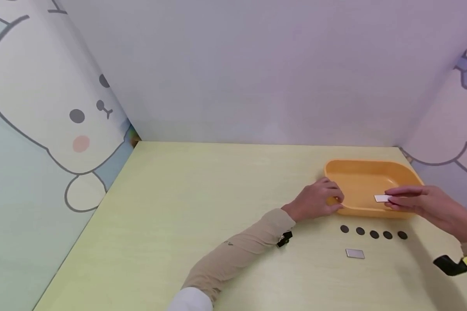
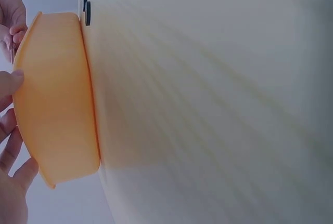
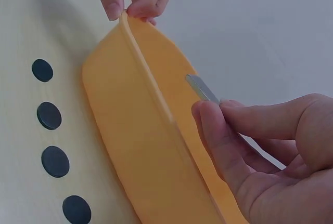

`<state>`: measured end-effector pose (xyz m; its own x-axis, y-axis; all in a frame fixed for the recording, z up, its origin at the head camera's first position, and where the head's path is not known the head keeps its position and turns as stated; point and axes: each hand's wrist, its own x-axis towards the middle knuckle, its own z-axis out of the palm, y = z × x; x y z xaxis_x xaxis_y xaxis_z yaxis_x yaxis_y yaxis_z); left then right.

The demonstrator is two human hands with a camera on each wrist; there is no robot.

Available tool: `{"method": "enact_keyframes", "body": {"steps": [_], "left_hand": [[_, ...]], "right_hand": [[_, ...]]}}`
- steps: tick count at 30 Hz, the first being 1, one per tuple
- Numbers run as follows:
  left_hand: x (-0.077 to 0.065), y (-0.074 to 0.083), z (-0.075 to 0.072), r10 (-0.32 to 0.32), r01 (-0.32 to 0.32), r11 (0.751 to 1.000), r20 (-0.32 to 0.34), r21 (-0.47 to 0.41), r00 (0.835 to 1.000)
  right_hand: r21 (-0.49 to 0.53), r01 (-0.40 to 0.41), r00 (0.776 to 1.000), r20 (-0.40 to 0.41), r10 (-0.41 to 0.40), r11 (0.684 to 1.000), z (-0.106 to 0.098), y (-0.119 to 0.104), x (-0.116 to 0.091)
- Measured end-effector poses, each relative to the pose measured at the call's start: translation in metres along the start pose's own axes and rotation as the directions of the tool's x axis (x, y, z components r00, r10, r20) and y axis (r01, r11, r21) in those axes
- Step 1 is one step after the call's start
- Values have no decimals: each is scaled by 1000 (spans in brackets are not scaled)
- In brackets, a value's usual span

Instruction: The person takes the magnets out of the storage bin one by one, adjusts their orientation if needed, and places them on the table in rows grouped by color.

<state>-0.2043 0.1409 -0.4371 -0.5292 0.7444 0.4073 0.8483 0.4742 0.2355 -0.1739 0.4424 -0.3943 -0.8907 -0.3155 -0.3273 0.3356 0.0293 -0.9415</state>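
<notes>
An orange plastic tub [image 1: 358,211] stands at the right of the table. My left hand [image 1: 317,198] grips its left rim, thumb on the near side and fingers curled over the edge; the left wrist view shows that thumb and fingers on the tub's rim [image 2: 52,99]. Between thumb and fingers my right hand [image 1: 420,201] pinches a small flat white rectangular piece [image 1: 382,198], held over the tub's near side. In the right wrist view the piece [image 3: 203,89] appears thin, with a greyish edge. The tub's visible inside holds nothing.
Several black discs [image 1: 374,234] lie in a row in front of the tub. Nearer me, a flat grey rectangular piece [image 1: 355,253] lies on the pale wooden table [image 1: 218,194]. Plain and cartoon-printed panels [image 1: 257,77] stand around the table.
</notes>
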Motion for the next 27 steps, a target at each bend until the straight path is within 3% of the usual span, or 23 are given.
{"method": "enact_keyframes", "body": {"steps": [10,19,27], "left_hand": [[0,-1,2,-1,1,1000,-9,-3,1000],[-2,-2,0,-10,10,1000,-22,12,1000],[-2,-1,-1,-7,7,1000,-17,-1,1000]], "right_hand": [[86,11,999,46,-15,996,2,4,-15],[147,39,982,179,-66,988,5,9,-21],[170,26,972,227,-64,985,5,19,-32]]}}
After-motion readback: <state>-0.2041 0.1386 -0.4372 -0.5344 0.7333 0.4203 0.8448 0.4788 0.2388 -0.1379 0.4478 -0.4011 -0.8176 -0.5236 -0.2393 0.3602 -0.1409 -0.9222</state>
